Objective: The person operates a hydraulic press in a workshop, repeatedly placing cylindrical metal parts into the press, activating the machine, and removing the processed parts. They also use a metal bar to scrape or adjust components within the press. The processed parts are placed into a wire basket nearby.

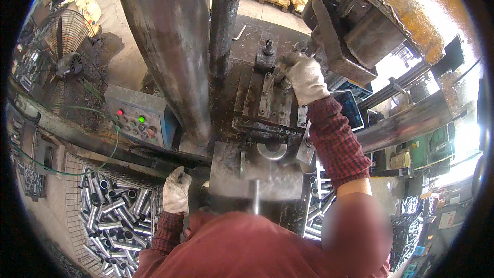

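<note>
My right hand (307, 77), in a pale work glove, reaches forward to the right side of a metal die fixture (266, 95) on the press bed. Its fingers are bent downward and closed, but whatever they hold is hidden under the glove. My left hand (176, 191), gloved too, is low beside the front edge of the machine with its fingers curled in; I cannot make out what is in them. Between my arms lies a flat steel plate (226, 167) with a half-ring metal piece (271, 151) at its far edge. A blurred shiny tube (256, 195) stands near my chest.
Thick steel columns (170, 46) rise ahead on the left, beside a control box (136, 118) with lit buttons. A wire basket of cut metal tubes (116, 216) is at lower left. A fan (69, 64) stands far left; a heavy press part (355, 36) overhangs at right.
</note>
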Tool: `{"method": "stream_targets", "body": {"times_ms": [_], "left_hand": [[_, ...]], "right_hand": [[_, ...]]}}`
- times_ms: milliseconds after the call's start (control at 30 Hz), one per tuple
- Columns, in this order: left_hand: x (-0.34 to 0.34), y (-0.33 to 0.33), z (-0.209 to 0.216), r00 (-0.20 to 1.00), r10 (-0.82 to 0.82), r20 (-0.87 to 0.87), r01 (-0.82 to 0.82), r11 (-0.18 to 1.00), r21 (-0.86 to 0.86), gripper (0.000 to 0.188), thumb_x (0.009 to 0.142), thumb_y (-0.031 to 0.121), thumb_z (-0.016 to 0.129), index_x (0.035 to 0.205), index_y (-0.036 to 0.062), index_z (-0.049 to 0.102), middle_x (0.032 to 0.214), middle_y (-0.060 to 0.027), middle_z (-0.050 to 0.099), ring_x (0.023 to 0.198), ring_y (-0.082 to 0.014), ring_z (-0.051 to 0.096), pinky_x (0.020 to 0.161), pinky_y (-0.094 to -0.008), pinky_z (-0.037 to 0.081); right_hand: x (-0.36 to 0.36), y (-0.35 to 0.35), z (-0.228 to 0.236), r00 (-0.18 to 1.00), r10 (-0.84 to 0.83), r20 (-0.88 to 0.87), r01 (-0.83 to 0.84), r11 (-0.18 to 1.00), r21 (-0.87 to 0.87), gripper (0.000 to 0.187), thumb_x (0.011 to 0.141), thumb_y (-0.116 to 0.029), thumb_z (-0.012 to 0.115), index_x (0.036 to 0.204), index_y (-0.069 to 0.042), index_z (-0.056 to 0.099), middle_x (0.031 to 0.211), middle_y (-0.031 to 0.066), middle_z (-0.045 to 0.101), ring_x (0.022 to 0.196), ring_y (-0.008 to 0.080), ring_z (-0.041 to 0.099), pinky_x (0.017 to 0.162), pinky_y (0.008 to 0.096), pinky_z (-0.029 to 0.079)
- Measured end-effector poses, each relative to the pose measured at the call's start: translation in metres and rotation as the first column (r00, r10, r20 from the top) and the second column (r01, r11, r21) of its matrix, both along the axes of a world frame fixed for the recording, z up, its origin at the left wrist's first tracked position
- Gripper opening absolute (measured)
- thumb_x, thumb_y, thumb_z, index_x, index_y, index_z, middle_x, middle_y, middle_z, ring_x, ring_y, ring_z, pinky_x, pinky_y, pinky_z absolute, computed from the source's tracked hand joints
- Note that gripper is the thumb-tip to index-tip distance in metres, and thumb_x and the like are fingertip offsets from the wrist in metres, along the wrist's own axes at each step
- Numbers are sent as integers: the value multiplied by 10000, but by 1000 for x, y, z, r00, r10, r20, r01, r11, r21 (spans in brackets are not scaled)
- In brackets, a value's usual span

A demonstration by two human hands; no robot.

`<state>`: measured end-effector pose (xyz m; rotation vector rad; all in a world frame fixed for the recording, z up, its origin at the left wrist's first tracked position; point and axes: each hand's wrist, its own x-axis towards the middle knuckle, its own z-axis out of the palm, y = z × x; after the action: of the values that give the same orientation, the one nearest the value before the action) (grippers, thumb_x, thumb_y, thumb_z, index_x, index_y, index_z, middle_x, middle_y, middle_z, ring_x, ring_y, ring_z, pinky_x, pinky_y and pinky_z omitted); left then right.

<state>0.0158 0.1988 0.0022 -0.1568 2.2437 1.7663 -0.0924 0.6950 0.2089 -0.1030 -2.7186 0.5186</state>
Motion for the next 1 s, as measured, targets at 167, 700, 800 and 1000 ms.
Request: {"method": "stream_targets", "body": {"times_ms": [167, 700, 800, 1000], "left_hand": [[-1, 1, 9, 998, -44, -33, 41, 995, -90, 433, 1022, 156, 774, 1408, -22, 693, 1133, -95, 751, 1010, -174, 693, 930, -323, 565], [-2, 2, 6, 999, -14, -38, 12, 998, -55, 439, 1012, 158, 775, 1394, -41, 693, 1097, -122, 744, 974, -181, 687, 920, -320, 563], [-2, -1, 5, 998, -35, -56, 31, 996, -82, 441, 1014, 164, 772, 1397, -40, 692, 1124, -143, 752, 993, -193, 699, 928, -325, 565], [-3, 6, 14, 998, -40, -48, 34, 992, -118, 460, 1021, 194, 767, 1411, -36, 687, 1173, -167, 771, 1002, -214, 720, 924, -339, 578]], "right_hand": [[2, 4, 2, 953, 174, -246, 126, 514, 848, 248, 1014, -229, 665, 1213, -100, 739, 1105, 91, 716, 1129, 312, 689, 920, 449, 570], [-11, 22, 5, 957, -16, 289, 79, 975, -206, 298, 1114, -231, 591, 1303, -40, 719, 1173, 173, 792, 1028, 373, 768, 919, 437, 607], [-8, 18, 12, 975, -92, 203, 51, 979, 200, 293, 1127, -263, 556, 1261, -81, 742, 1136, 171, 785, 1029, 392, 757, 898, 459, 602], [-16, 44, -10, 989, 6, 151, 0, 999, -38, 323, 1033, -108, 601, 1320, -96, 750, 1345, 181, 750, 1253, 348, 715, 1027, 400, 592]]}}
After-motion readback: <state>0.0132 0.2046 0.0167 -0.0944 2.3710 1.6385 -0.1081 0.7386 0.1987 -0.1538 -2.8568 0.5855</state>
